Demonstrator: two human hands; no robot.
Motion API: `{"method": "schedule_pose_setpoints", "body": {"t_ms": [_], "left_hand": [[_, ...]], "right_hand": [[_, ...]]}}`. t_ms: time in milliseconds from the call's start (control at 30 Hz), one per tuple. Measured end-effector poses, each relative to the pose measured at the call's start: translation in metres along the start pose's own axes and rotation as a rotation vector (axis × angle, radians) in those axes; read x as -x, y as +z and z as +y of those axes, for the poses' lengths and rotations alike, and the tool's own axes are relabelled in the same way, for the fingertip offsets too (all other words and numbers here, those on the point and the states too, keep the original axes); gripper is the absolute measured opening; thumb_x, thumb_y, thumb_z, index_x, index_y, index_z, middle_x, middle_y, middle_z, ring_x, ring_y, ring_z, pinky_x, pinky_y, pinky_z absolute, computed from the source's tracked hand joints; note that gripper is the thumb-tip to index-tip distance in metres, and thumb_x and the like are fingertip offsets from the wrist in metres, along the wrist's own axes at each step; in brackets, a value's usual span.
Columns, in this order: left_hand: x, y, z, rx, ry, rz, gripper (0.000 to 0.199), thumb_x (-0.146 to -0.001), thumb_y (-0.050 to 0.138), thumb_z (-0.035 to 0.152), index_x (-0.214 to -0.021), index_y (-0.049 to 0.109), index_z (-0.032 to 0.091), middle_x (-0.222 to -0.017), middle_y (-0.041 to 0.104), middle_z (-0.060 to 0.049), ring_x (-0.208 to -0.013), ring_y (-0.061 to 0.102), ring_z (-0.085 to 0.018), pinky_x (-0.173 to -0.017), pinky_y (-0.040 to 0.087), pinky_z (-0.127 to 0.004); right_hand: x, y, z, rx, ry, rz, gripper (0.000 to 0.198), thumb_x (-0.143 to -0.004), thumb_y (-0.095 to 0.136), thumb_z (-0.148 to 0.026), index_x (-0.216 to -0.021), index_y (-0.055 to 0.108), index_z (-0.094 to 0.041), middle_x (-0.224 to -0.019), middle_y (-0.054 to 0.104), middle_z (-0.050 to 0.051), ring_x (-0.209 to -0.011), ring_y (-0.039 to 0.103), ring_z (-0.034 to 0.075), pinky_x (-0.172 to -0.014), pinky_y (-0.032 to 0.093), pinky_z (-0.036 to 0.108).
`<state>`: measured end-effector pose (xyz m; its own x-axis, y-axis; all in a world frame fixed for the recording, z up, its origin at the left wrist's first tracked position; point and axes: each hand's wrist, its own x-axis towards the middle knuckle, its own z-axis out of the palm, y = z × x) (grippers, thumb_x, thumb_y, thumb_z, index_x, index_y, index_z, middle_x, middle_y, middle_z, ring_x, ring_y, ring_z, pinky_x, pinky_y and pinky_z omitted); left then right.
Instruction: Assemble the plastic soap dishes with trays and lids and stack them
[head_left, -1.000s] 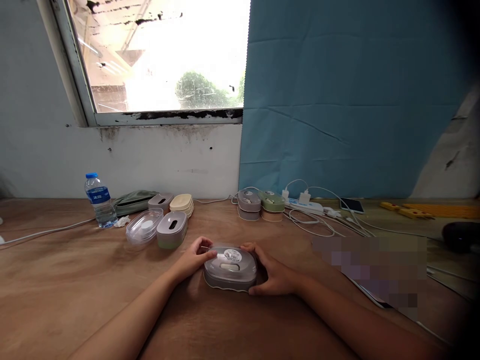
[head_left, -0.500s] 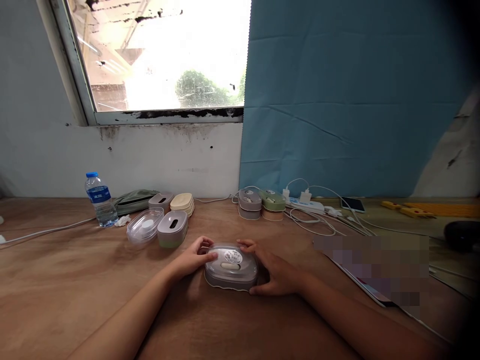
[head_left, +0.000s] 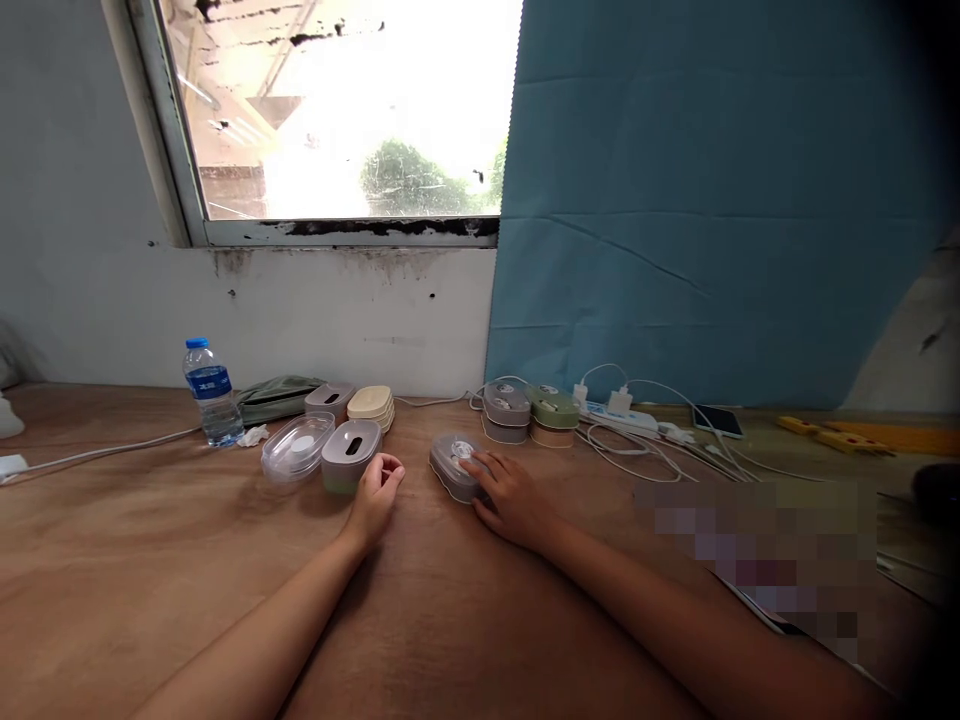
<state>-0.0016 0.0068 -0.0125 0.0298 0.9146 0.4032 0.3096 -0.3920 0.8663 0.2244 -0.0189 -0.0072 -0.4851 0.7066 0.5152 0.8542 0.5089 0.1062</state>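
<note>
2 bare hands, reaching over a brown, wood-patterned counter (head_left: pixel 420 625).

Right hand (head_left: pixel 514 497): partly open, fingers spread over the lid and thumb low at the near side, with hold of the right end of an oval grey box with a clear plastic lid (head_left: pixel 450 472). Box sits ahead of the gap between the hands, set slantwise, a round white sticker on top.

Left hand (head_left: pixel 377 495): fingers loosely curled, thumb near the fingertips, nothing seen in its hold. Close by on its left, 1 tall mauve-grey box with a dark slot on top and a greenish base (head_left: pixel 350 455); whether hand and box touch cannot be told.

Beyond and left of the left hand: 1 shallow, transparent oval tray (head_left: pixel 276 461) with a round white patch inside; 1 further mauve-grey slotted box (head_left: pixel 330 398); 1 stack of cream plastic lids (head_left: pixel 372 405); 1 olive-green fabric pouch (head_left: pixel 271 400); 1 crumpled white tissue (head_left: pixel 253 435); 1 clear bottle with blue cap and label (head_left: pixel 211 392), upright.

Beyond the right hand: 2 lidded oval boxes side by side, 1 all grey (head_left: pixel 505 410), 1 green above tan (head_left: pixel 553 412); to their right, 1 white power strip (head_left: pixel 624 418) bearing 2 white plugs (head_left: pixel 619 401), loose white cables (head_left: pixel 637 450), and 1 flat, dark-screened phone (head_left: pixel 716 421).
</note>
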Motion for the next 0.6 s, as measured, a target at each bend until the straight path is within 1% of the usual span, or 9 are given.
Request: {"method": "schedule_pose_setpoints", "body": {"t_ms": [67, 167, 233, 333, 400, 467, 533, 600], "left_hand": [[0.0, 0.0, 0.0, -0.01, -0.001, 0.023, 0.012, -0.074, 0.046, 0.028, -0.078, 0.048, 0.017, -0.074, 0.052, -0.001, -0.067, 0.05, -0.014, -0.065, 0.042, -0.027], [0.0, -0.001, 0.001, -0.05, 0.055, 0.049, 0.009, -0.073, 0.047, 0.024, -0.078, 0.047, 0.017, -0.075, 0.052, -0.001, -0.065, 0.048, -0.013, -0.063, 0.041, -0.026], [-0.001, -0.004, 0.003, -0.122, 0.132, 0.066, 0.008, -0.073, 0.046, 0.021, -0.08, 0.047, 0.017, -0.076, 0.051, -0.001, -0.066, 0.048, -0.014, -0.064, 0.041, -0.027], [-0.003, -0.013, 0.007, -0.297, 0.28, 0.089, 0.006, -0.073, 0.045, 0.017, -0.079, 0.046, 0.018, -0.077, 0.051, -0.002, -0.073, 0.048, -0.016, -0.07, 0.041, -0.03], [-0.005, -0.02, 0.009, -0.432, 0.36, 0.101, 0.007, -0.073, 0.045, 0.016, -0.079, 0.046, 0.018, -0.079, 0.051, -0.003, -0.077, 0.047, -0.018, -0.073, 0.039, -0.032], [-0.008, -0.028, 0.009, -0.565, 0.41, 0.121, 0.007, -0.073, 0.044, 0.016, -0.08, 0.047, 0.018, -0.081, 0.053, -0.004, -0.079, 0.047, -0.019, -0.076, 0.037, -0.034], [-0.012, -0.035, 0.005, -0.678, 0.428, 0.153, 0.009, -0.073, 0.045, 0.017, -0.081, 0.048, 0.018, -0.083, 0.055, -0.005, -0.082, 0.047, -0.021, -0.078, 0.035, -0.035], [-0.017, -0.042, 0.0, -0.749, 0.417, 0.173, 0.012, -0.072, 0.046, 0.018, -0.084, 0.05, 0.018, -0.087, 0.056, -0.006, -0.086, 0.047, -0.023, -0.08, 0.034, -0.036]], "right_hand": [[-0.02, 0.017, 0.003, 0.108, 0.065, -0.026, 0.051, -0.077, 0.047, -0.021, -0.127, 0.039, -0.019, -0.125, 0.045, 0.01, -0.112, 0.04, 0.025, -0.093, 0.034, 0.038], [-0.051, 0.042, 0.011, 0.158, 0.149, -0.018, 0.051, -0.078, 0.045, -0.019, -0.129, 0.037, -0.019, -0.126, 0.044, 0.011, -0.111, 0.04, 0.027, -0.091, 0.035, 0.039], [-0.067, 0.055, 0.018, 0.171, 0.196, -0.009, 0.049, -0.079, 0.043, -0.016, -0.128, 0.038, -0.023, -0.126, 0.045, 0.012, -0.111, 0.041, 0.029, -0.087, 0.037, 0.041], [-0.083, 0.068, 0.03, 0.187, 0.257, -0.004, 0.043, -0.081, 0.039, -0.011, -0.121, 0.047, -0.026, -0.124, 0.047, 0.013, -0.111, 0.042, 0.03, -0.083, 0.038, 0.042], [-0.086, 0.072, 0.038, 0.189, 0.279, 0.001, 0.041, -0.082, 0.037, -0.009, -0.118, 0.05, -0.022, -0.122, 0.048, 0.015, -0.111, 0.042, 0.031, -0.083, 0.038, 0.044], [-0.086, 0.072, 0.043, 0.181, 0.278, 0.01, 0.042, -0.081, 0.036, -0.007, -0.119, 0.049, -0.018, -0.123, 0.047, 0.018, -0.112, 0.041, 0.032, -0.084, 0.037, 0.047], [-0.084, 0.068, 0.044, 0.158, 0.236, 0.013, 0.044, -0.079, 0.038, -0.005, -0.12, 0.048, -0.017, -0.125, 0.044, 0.018, -0.116, 0.038, 0.031, -0.087, 0.035, 0.047], [-0.079, 0.06, 0.04, 0.12, 0.145, 0.008, 0.047, -0.076, 0.042, -0.005, -0.12, 0.047, -0.018, -0.127, 0.043, 0.014, -0.119, 0.035, 0.028, -0.092, 0.033, 0.043]]}}
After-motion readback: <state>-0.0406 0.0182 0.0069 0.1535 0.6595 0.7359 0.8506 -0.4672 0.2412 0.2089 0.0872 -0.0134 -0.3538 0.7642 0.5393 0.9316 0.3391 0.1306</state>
